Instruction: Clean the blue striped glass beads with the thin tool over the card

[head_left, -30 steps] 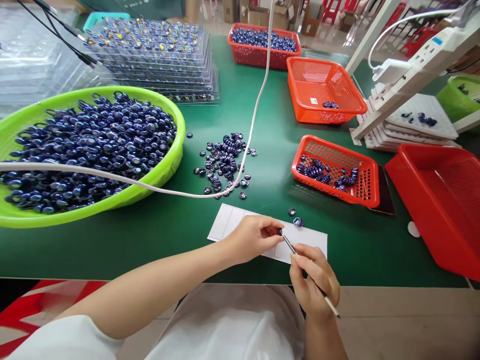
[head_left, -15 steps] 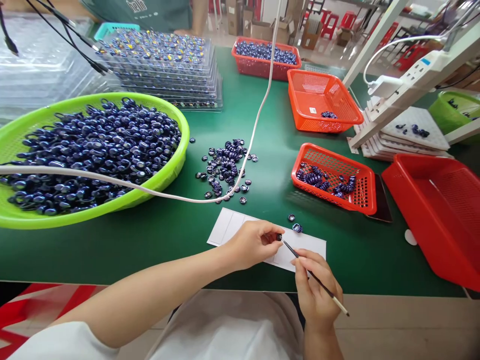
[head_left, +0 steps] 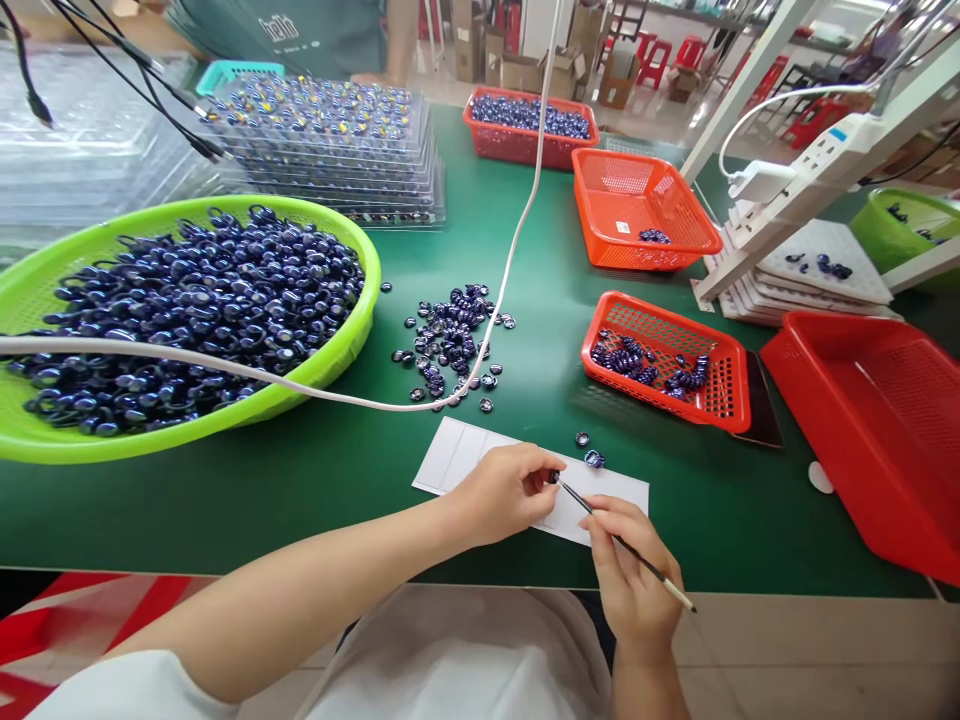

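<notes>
Between thumb and fingers, my left hand (head_left: 504,492) pinches a small dark shiny piece (head_left: 554,477), mostly hidden by the fingertips. My right hand (head_left: 637,570) is closed round a thin fine-tipped paintbrush (head_left: 643,560), its tip at the dark piece. Both hands are over a white card (head_left: 457,455) on the green table. Just beyond them lie two small ring-shaped dark blue pieces (head_left: 594,459). A loose heap of similar pieces (head_left: 454,335) sits farther off, left of centre.
A green basket (head_left: 367,330) full of dark looped pieces stands left. Stacked clear trays (head_left: 435,190) are behind it. Red baskets (head_left: 667,407) line the right. A white cable (head_left: 517,235) crosses the table. Across it is another person (head_left: 330,40). A power strip (head_left: 817,165) hangs on a post.
The view has shifted slightly. Both hands stay over the card, with the brush tip still at the small piece; little else differs.
</notes>
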Motion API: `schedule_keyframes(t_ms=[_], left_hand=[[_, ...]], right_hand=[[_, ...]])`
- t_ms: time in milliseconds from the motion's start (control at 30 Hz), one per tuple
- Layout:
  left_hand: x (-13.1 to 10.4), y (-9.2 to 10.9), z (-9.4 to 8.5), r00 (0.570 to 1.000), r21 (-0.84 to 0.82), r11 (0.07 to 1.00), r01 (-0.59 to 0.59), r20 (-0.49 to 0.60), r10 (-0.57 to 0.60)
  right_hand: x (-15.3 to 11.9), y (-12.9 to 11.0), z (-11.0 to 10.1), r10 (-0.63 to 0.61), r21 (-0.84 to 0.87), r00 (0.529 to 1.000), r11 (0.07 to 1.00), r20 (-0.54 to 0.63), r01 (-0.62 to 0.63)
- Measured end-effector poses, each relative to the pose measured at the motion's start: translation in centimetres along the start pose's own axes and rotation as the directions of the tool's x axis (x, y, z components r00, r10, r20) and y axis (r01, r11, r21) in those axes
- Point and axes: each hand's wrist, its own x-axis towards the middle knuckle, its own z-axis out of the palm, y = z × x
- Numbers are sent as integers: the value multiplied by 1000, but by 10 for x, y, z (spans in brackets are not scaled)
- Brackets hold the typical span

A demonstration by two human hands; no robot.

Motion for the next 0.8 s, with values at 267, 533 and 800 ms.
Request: schedule_keyframes(t_ms=[267, 533, 800], left_hand=[[3, 4, -4, 990, -99, 986, 138, 11, -137], [4, 3, -7, 992, -77, 989, 123, -22, -125], [-2, 1, -1, 995, 55, 994, -98, -30, 100]], right_hand=[[2, -1, -2, -18, 60, 999, 998, 40, 15], [5, -4, 1, 238, 136, 960, 966, -150, -218], [0, 1, 5, 191, 96, 976, 979, -108, -181]])
